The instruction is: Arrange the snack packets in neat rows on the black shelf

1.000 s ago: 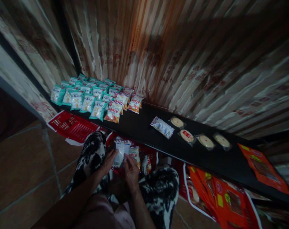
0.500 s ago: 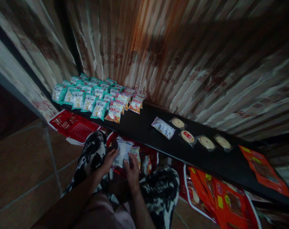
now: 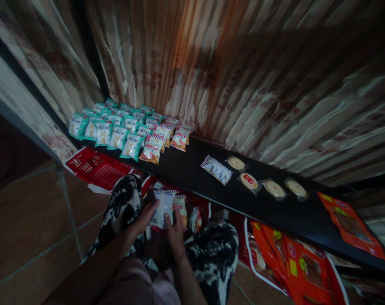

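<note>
Between my two hands is a snack packet (image 3: 163, 206), its pale back side with the seam facing up. My left hand (image 3: 148, 213) grips its left edge. On the right edge, the thumb and fingers of my right hand (image 3: 175, 228) press against it. Just below the shelf edge, more snack packets (image 3: 181, 207) lie in a red basket (image 3: 205, 208) under and beside my hands. On the black shelf (image 3: 186, 169), several orange-and-white snack packets (image 3: 151, 149) stand grouped beside rows of teal-and-white packets (image 3: 131, 145).
Farther right on the shelf lie a single silvery packet (image 3: 217, 169), several round wrapped biscuits (image 3: 249, 182) and an orange pouch (image 3: 351, 224). Below are a red basket (image 3: 100, 167) at left and orange pouches (image 3: 306, 271) in another basket at right. Wrinkled printed sheeting (image 3: 243, 84) hangs behind.
The packet in my hands has shifted slightly down and to the left, toward me. My right hand's fingers have closed in on its edge. Things on the shelf are unchanged.
</note>
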### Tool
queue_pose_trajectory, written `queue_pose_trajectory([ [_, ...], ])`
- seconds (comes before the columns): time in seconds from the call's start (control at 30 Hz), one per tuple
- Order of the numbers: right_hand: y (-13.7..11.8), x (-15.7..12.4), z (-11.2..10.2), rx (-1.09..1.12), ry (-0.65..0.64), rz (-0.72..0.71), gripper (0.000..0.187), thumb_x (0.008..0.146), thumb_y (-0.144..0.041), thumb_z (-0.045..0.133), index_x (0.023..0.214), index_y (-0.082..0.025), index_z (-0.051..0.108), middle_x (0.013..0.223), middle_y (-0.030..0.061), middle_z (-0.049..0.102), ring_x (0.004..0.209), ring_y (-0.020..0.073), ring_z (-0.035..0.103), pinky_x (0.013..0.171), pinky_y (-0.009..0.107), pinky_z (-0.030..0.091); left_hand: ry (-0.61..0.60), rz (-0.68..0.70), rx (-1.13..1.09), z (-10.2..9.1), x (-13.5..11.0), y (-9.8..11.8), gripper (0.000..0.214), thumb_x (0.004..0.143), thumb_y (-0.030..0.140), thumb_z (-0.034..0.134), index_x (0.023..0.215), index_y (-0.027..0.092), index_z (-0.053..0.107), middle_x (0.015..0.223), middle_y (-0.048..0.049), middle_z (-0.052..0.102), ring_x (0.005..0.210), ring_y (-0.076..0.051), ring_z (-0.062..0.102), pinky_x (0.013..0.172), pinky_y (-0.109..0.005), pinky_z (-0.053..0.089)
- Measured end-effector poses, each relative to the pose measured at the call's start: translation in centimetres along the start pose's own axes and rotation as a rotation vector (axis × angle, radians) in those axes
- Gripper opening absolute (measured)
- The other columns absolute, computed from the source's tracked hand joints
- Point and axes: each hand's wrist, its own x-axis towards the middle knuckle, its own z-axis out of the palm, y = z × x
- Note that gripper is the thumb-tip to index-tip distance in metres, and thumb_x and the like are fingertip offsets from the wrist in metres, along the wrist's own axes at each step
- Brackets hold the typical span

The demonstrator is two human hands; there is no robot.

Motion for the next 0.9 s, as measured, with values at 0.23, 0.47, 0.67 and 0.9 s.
queue_pose_trajectory([
  [0.23,0.2,-0.1,0.2,-0.085,-0.007,-0.049,0.062,0.084,-0.050,0.046,0.136,-0.016,0.041,0.138,0.0123,0.046,0.128,0.0233,0.042,0.106,0.040,0.033,0.068,-0.076,0.035,0.1,0.1,-0.4,0.063,0.068,0.061,0.064,0.114,0.018,0.060,0.104,-0.0103,0.069,0.094,-0.026,0.065,0.083,-0.036,0.050],
  [0.47,-0.1,-0.2,0.0,-0.241,-0.026,-0.090,0.057,0.089,-0.048,0.035,0.135,-0.016,0.043,0.136,0.0124,0.048,0.127,0.0228,0.043,0.104,0.041,0.036,0.162,-0.076,-0.017,0.3,-0.2,0.2,0.060,0.061,0.055,0.072,0.105,0.015,0.063,0.100,-0.0111,0.070,0.097,-0.027,0.064,0.086,-0.037,0.048],
  [0.67,0.9,0.1,-0.2,-0.381,-0.023,-0.180,0.051,0.091,-0.042,0.032,0.130,-0.014,0.050,0.129,0.0143,0.055,0.122,0.0235,0.049,0.103,0.044,0.037,0.201,-0.076,-0.006,0.6,-0.4,0.7,0.057,0.058,0.050,0.075,0.103,0.016,0.064,0.098,-0.0105,0.070,0.096,-0.026,0.064,0.082,-0.035,0.049],
  [0.9,1.6,0.6,-0.3,-0.483,0.073,-0.379,0.042,0.090,-0.032,0.036,0.125,-0.017,0.054,0.121,0.0142,0.057,0.114,0.0227,0.051,0.098,0.044,0.041,0.160,-0.062,0.039,0.9,-1.1,1.7,0.055,0.058,0.048,0.075,0.100,0.016,0.063,0.089,-0.0075,0.071,0.083,-0.023,0.066,0.072,-0.030,0.051],
])
